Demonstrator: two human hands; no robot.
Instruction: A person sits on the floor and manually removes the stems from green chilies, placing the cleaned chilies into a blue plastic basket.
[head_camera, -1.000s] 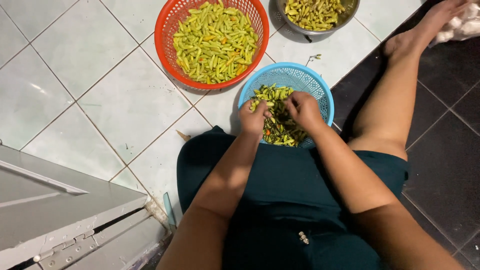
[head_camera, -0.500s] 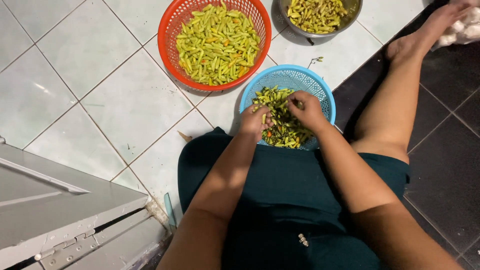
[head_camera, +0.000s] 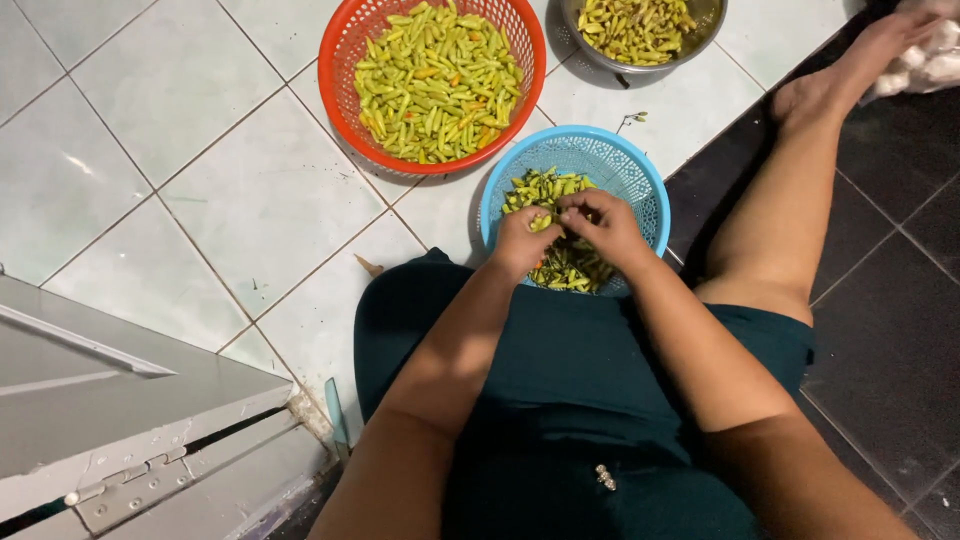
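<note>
Over the blue basket, your two hands have closed in on one chilli.

At the near rim of the blue basket (head_camera: 640, 175), on the pale floor tiles just in front of your lap, your left hand (head_camera: 522, 243) and right hand (head_camera: 608, 226) now meet fingertip to fingertip; half a second ago they worked a little apart, deeper in the pile. The fingers of both are pinched nearly shut around a small green chilli (head_camera: 545, 222), though how much of it each hand holds is hard to tell. That reads as one more piece being picked over above the heap of chillies (head_camera: 562, 265). The orange basket (head_camera: 345, 50) of chillies and the metal bowl (head_camera: 700, 30) sit untouched toward the far edge of the tiles.
</note>
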